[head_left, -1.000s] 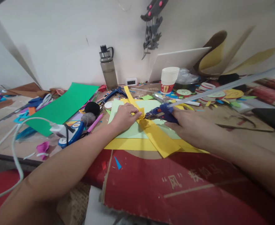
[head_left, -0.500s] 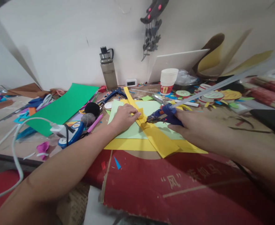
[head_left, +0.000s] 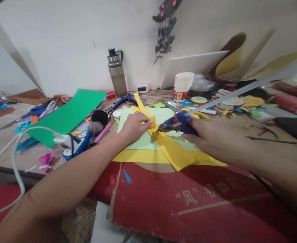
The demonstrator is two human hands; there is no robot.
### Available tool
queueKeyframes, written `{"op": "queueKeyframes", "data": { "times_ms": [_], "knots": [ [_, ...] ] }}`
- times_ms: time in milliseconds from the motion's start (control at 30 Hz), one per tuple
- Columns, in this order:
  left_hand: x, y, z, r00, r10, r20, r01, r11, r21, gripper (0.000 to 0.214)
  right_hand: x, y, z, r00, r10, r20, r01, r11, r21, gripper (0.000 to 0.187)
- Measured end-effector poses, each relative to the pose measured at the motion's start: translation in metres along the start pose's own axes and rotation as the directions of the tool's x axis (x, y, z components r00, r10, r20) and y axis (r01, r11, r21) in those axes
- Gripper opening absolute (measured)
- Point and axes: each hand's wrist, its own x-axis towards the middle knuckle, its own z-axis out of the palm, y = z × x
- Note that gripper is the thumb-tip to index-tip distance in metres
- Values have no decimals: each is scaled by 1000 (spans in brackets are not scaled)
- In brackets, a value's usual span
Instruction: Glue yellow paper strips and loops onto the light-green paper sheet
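A blue hot glue gun (head_left: 180,123) is gripped in my right hand (head_left: 206,133), and a long clear glue stick (head_left: 229,91) juts from its back. Its dark nozzle points left and meets, or nearly meets, a folded yellow paper strip (head_left: 172,148). My left hand (head_left: 135,126) pinches the strip near a small folded flap, the fingers closed on it. Under the strip lie pale green paper (head_left: 126,143) and a larger yellow sheet (head_left: 138,156).
A green sheet (head_left: 69,113), a blue power strip (head_left: 79,145) and yarn balls (head_left: 99,117) are at left. Behind stand a water bottle (head_left: 117,76) and stacked paper cups (head_left: 183,86). Scissors (head_left: 172,106) lie past the paper. Red cardboard (head_left: 163,199) covers the front edge.
Both hands stay almost where they were, with the glue gun held at the strip. The whole view has shifted very slightly.
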Motion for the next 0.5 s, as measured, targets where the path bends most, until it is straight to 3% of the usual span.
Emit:
{"op": "queueKeyframes", "data": {
  "times_ms": [167, 500],
  "knots": [
    [0, 0, 0, 1000, 11, -4, -11, 1000, -4, 28, -4, 2, -12, 992, 36, 120, -33, 999, -32, 14],
    [0, 1, -1, 1000, 12, -1, -12, 1000, -6, 28, -6, -3, -10, 997, -18, 81, 15, 999, 34, 12]
  ]
}}
